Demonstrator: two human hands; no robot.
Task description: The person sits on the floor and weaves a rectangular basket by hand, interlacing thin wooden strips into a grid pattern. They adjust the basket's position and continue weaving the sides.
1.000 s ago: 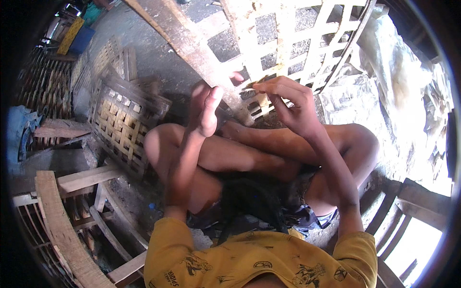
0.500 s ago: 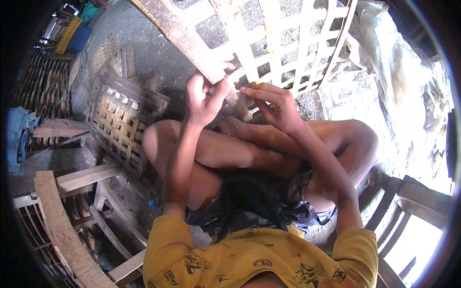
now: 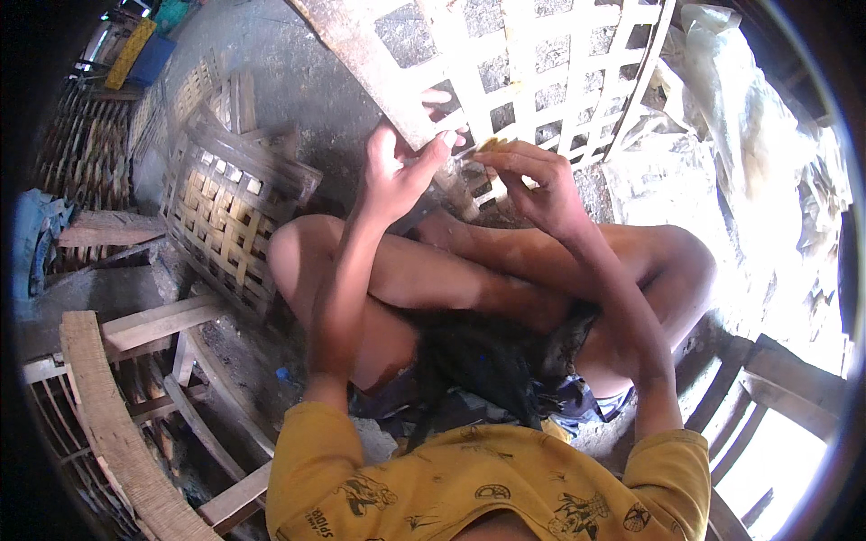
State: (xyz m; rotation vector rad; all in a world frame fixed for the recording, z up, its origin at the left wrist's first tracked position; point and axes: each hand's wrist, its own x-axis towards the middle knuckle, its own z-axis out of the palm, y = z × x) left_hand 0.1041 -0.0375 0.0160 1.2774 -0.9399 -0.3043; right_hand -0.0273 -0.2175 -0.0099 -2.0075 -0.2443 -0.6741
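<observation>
A panel of pale woven bamboo strips (image 3: pixel 520 63) leans in front of me, edged on its left by a wooden bar (image 3: pixel 361 68). My left hand (image 3: pixel 394 180) is closed around the lower end of that bar, thumb on the near side and fingertips showing past it. Just right of it, my right hand (image 3: pixel 546 189) pinches at the panel's lower corner. What lies between its fingertips is too small to make out; something yellowish shows beside them. Below the corner, a short wooden piece (image 3: pixel 458 194) points down toward my foot. My crossed legs (image 3: pixel 433 275) lie under both forearms.
Another woven panel with a wooden frame (image 3: pixel 216 203) leans at my left. Wooden frames with curved slats stand at lower left (image 3: pixel 117 406) and lower right (image 3: pixel 794 388). Crumpled clear plastic sheeting (image 3: pixel 749 135) piles up at right. A blue cloth (image 3: pixel 36 239) hangs at far left.
The panel's lower corner and both hands have shifted a little to the right. My left hand keeps its grip on the bar, and my right hand stays pinched near the corner.
</observation>
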